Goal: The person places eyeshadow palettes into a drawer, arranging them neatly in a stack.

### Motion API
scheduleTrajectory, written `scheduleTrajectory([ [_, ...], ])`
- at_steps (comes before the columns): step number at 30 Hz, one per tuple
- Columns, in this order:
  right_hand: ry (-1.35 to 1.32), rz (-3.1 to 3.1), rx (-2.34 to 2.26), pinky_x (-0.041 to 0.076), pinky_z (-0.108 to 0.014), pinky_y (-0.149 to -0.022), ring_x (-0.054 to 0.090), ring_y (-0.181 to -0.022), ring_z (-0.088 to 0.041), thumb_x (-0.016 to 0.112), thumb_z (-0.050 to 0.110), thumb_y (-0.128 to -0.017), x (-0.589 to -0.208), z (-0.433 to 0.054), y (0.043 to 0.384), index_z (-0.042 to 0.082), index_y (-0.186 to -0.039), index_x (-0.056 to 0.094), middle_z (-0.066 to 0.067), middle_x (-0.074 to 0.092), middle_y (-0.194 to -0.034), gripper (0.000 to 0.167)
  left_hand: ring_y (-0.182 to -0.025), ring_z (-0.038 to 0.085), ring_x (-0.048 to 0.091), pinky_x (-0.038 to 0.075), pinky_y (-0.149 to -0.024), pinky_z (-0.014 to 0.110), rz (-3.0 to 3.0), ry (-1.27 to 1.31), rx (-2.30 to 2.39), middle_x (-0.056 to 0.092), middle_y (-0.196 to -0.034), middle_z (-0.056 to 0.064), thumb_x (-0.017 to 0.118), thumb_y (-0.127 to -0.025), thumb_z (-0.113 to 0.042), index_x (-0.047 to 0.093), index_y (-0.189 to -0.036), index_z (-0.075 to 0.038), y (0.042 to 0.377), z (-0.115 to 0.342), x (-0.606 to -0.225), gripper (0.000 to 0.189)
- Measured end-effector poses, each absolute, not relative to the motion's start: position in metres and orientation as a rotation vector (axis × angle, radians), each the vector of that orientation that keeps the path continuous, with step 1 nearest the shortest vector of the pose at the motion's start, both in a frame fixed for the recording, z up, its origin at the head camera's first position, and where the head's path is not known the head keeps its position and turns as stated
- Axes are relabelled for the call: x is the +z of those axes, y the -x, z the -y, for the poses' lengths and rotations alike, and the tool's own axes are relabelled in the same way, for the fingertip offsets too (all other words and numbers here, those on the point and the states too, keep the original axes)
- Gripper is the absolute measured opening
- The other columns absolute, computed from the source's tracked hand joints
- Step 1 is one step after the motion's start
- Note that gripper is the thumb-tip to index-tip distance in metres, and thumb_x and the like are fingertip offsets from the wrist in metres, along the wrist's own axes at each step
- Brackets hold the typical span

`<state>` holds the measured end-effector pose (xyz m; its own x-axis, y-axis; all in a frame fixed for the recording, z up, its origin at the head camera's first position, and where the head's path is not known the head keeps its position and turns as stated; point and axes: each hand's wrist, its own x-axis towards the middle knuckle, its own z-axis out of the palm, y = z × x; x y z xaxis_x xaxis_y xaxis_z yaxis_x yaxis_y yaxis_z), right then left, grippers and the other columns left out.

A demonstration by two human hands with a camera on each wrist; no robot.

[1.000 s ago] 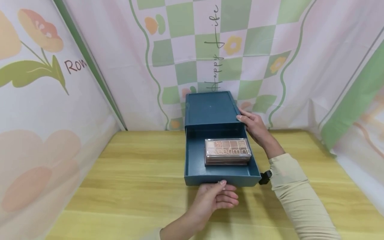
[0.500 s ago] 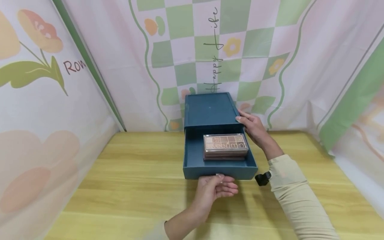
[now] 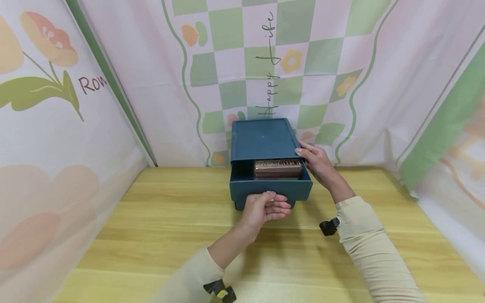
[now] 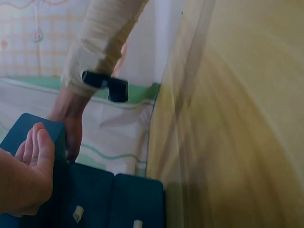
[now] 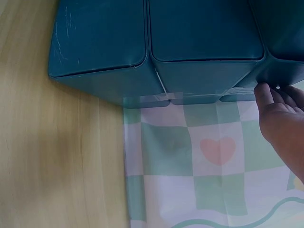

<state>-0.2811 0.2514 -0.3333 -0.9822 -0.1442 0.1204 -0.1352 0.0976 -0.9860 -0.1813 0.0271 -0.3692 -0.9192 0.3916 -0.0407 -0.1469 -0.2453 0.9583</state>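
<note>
A dark teal drawer cabinet (image 3: 263, 136) stands on the table against the back curtain. Its top drawer (image 3: 240, 190) is pulled part way out. Inside it lies a stack of eyeshadow palettes (image 3: 278, 170), its rear part hidden under the cabinet top. Against the drawer front rests my left hand (image 3: 257, 212), thumb near the front's middle and the other fingers extended to the right. My right hand (image 3: 320, 166) lies along the cabinet's right side, with the thumb at the top front corner. Two lower drawers (image 4: 137, 202) with small pale knobs (image 4: 78, 213) show in the left wrist view.
The wood-grain table (image 3: 163, 235) extends on both sides of the cabinet and in front of it. Patterned curtains (image 3: 223, 63) hang behind and at both sides. Black wrist cameras (image 3: 329, 227) are strapped at the sleeves.
The top drawer has slid back toward the cabinet with the palettes inside, my left hand moving forward along with it. My right hand has stayed at the cabinet's side.
</note>
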Motion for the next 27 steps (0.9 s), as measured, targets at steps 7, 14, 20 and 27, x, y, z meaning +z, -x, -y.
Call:
scheduleTrajectory([
  [7, 0.288, -2.271, -2.100, 0.036, -0.016, -0.115, 0.044, -0.141, -0.007, 0.048, 0.021, -0.104, -0.332, -0.251, 0.281, 0.005, -0.160, 0.021, -0.010, 0.006, -0.172, 0.065, -0.079, 0.011, 0.075, 0.064, -0.082, 0.032, -1.673, -0.268, 2.209, 0.079, -0.093, 0.013, 0.046, -0.104, -0.024, 0.069, -0.114, 0.010, 0.215, -0.030, -0.364, 0.043],
  [14, 0.293, -2.293, -2.083, 0.044, -0.019, -0.107, 0.050, -0.133, -0.014, 0.048, 0.024, -0.105, -0.332, -0.247, 0.279, 0.006, -0.161, 0.021, -0.011, 0.010, -0.173, 0.065, -0.077, 0.012, 0.075, 0.064, -0.083, 0.033, -1.692, -0.298, 2.173, 0.076, -0.082, 0.001, 0.045, -0.104, -0.024, 0.068, -0.115, 0.011, 0.237, -0.024, -0.361, 0.043],
  [20, 0.332, -2.253, -2.145, 0.046, -0.006, -0.082, 0.056, -0.112, 0.005, 0.050, 0.021, -0.104, -0.332, -0.243, 0.279, 0.003, -0.159, 0.023, -0.013, 0.010, -0.172, 0.064, -0.074, 0.010, 0.074, 0.064, -0.080, 0.030, -1.677, -0.309, 2.165, 0.074, -0.077, -0.003, 0.045, -0.104, -0.024, 0.065, -0.116, 0.012, 0.249, -0.020, -0.360, 0.043],
  [27, 0.325, -2.250, -2.125, 0.046, -0.005, -0.093, 0.024, -0.156, -0.029, 0.048, 0.022, -0.105, -0.331, -0.244, 0.279, 0.004, -0.160, 0.020, -0.011, 0.007, -0.173, 0.064, -0.074, 0.008, 0.074, 0.063, -0.079, 0.028, -1.685, -0.316, 2.093, 0.074, -0.079, -0.004, 0.046, -0.106, -0.030, 0.064, -0.122, 0.011, 0.256, -0.017, -0.359, 0.047],
])
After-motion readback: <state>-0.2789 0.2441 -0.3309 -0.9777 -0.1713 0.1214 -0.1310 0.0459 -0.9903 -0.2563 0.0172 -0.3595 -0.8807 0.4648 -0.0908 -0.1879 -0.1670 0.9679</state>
